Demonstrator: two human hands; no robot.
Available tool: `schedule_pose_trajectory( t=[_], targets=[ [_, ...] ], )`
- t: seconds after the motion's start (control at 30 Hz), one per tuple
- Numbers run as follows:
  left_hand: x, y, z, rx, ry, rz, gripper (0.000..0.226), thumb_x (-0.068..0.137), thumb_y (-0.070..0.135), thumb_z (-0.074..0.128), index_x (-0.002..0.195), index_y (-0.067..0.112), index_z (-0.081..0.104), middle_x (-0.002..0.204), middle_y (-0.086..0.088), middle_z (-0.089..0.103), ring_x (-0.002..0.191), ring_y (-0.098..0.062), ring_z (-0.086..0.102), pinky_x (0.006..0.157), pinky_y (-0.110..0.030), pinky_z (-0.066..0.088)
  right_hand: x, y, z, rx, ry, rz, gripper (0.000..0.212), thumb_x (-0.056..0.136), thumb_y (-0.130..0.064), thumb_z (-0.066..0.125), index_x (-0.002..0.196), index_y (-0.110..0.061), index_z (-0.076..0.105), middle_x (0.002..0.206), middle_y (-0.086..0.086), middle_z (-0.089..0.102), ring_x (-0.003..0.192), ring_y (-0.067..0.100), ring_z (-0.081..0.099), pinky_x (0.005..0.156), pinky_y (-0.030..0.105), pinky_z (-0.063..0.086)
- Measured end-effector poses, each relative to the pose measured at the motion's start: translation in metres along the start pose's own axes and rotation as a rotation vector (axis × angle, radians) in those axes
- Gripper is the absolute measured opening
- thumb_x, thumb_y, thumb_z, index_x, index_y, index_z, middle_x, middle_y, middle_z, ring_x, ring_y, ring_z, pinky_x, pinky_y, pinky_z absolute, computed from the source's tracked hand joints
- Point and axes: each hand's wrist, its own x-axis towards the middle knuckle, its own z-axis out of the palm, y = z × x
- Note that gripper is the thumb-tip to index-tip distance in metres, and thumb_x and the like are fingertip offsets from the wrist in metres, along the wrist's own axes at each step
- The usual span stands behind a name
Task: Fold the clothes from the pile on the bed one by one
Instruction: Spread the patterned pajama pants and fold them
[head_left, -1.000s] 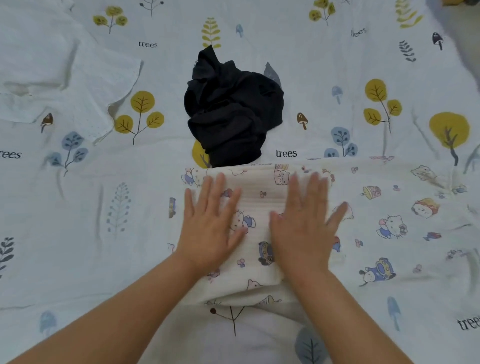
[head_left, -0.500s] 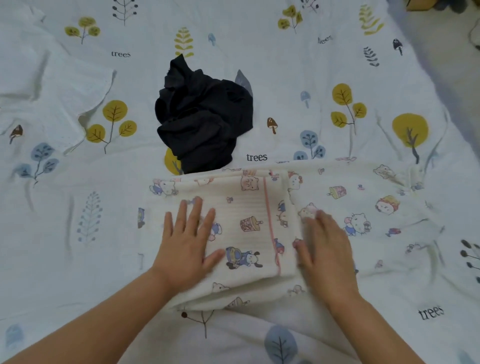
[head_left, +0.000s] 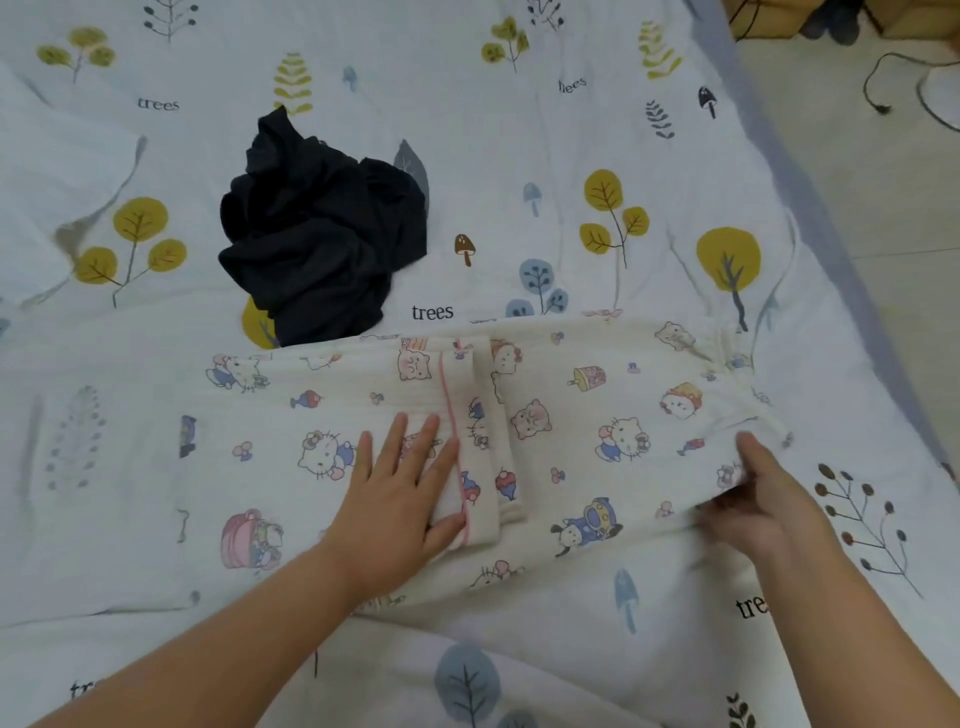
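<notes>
Cream cartoon-print cotton garment (head_left: 582, 415) lies partly folded on the tree-patterned bedsheet (head_left: 519, 130), near a crumpled black garment (head_left: 317, 234). The left hand (head_left: 400, 499) presses flat on its folded part; the right hand (head_left: 753, 499) pinches its right edge.

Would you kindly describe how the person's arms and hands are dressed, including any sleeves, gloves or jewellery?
Both forearms are bare as far as the picture shows; no sleeve or cuff comes into view. The left hand wears no glove, ring, watch or bracelet. The right hand is also ungloved with a bare wrist, though motion blur hides its fingers too much to rule out a ring. No markings show on either arm.
</notes>
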Motion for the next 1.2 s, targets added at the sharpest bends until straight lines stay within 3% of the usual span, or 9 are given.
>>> schedule_pose_trajectory(
  t=[0.13,0.37,0.5,0.67,0.73,0.83,0.97,1.1,1.2],
  targets=[
    [0.0,-0.002,-0.006,-0.057,0.005,-0.003,0.071,0.091,0.062,0.018,0.149,0.029,-0.007,0.154,0.002,-0.022,0.138,-0.023,-0.029,0.111,-0.044,-0.016,-0.016,-0.008,0.01,-0.015,-0.143,-0.074,0.018,0.088,-0.013,0.059,0.104,-0.014,0.066,0.102,0.006,0.07,0.088,0.024,0.069,0.068,0.045,0.055],
    [-0.012,-0.003,-0.036,-0.484,0.175,-0.023,0.053,0.096,0.032,0.046,0.145,0.031,0.028,0.157,0.01,0.006,0.142,-0.005,0.012,0.109,-0.014,0.006,-0.112,0.022,0.049,-0.273,-0.387,-0.76,0.023,0.085,-0.009,0.06,0.102,-0.022,0.067,0.095,-0.005,0.072,0.088,0.014,0.069,0.072,0.027,0.057],
    [-0.024,-0.012,-0.075,-1.022,0.293,-0.222,0.026,0.098,0.032,0.041,0.116,0.035,0.059,0.136,0.017,0.048,0.123,0.005,0.041,0.107,-0.019,0.026,-0.163,0.077,0.076,-0.47,-0.553,-1.11,0.019,0.076,-0.013,0.062,0.086,-0.029,0.061,0.079,-0.022,0.067,0.071,-0.008,0.061,0.062,0.009,0.048],
    [-0.045,-0.059,-0.121,-1.925,0.286,-0.313,0.074,0.077,0.07,0.026,0.081,0.018,0.078,0.084,-0.006,0.074,0.078,-0.018,0.071,0.071,-0.027,0.057,-0.183,0.161,0.096,-1.101,-0.79,-1.358,0.042,0.07,-0.012,0.056,0.112,-0.003,0.062,0.12,0.009,0.064,0.104,0.022,0.06,0.087,0.027,0.046],
    [-0.053,-0.074,-0.121,-1.879,0.203,-0.375,0.067,0.071,0.068,0.041,0.091,0.015,0.077,0.089,-0.011,0.073,0.082,-0.022,0.071,0.07,-0.031,0.059,-0.184,0.182,0.1,-1.33,-0.978,-1.276,0.041,0.078,-0.015,0.056,0.118,-0.003,0.059,0.133,0.011,0.054,0.121,0.023,0.053,0.103,0.029,0.042],
    [-0.053,-0.088,-0.101,-1.464,0.248,-0.525,0.023,0.082,0.021,0.068,0.103,0.012,0.068,0.084,-0.007,0.074,0.073,-0.021,0.071,0.061,-0.03,0.056,-0.182,0.195,0.099,-1.458,-1.155,-1.17,0.045,0.092,-0.031,0.05,0.134,-0.013,0.044,0.156,0.0,0.018,0.141,0.004,0.009,0.107,0.008,-0.012],
    [-0.049,-0.107,-0.071,-1.269,0.412,-0.648,0.02,0.082,0.017,0.068,0.1,0.02,0.059,0.092,-0.002,0.071,0.083,-0.022,0.069,0.073,-0.039,0.055,-0.16,0.192,0.099,-1.413,-0.622,-1.445,0.043,0.087,-0.031,0.047,0.123,-0.012,0.059,0.143,0.01,0.043,0.135,0.026,0.037,0.111,0.043,0.026],
    [-0.044,-0.112,-0.046,-0.801,0.439,-0.826,0.067,0.081,0.027,0.07,0.134,0.009,0.034,0.112,-0.008,0.051,0.103,-0.031,0.055,0.076,-0.035,0.041,-0.107,0.176,0.089,-1.8,-0.278,-1.159,0.067,0.096,-0.045,0.024,0.149,-0.022,-0.01,0.152,0.004,-0.027,0.138,0.017,-0.029,0.115,0.045,-0.008],
    [-0.043,-0.103,-0.043,-0.33,0.487,-0.658,0.083,0.075,0.015,0.069,0.143,0.004,0.023,0.144,-0.026,0.028,0.127,-0.042,0.036,0.098,-0.049,0.035,-0.082,0.181,0.063,-2.141,-0.295,-1.005,0.072,0.096,-0.055,0.015,0.143,-0.023,-0.028,0.142,0.005,-0.041,0.14,0.024,-0.028,0.116,0.051,0.0]
  ],
)
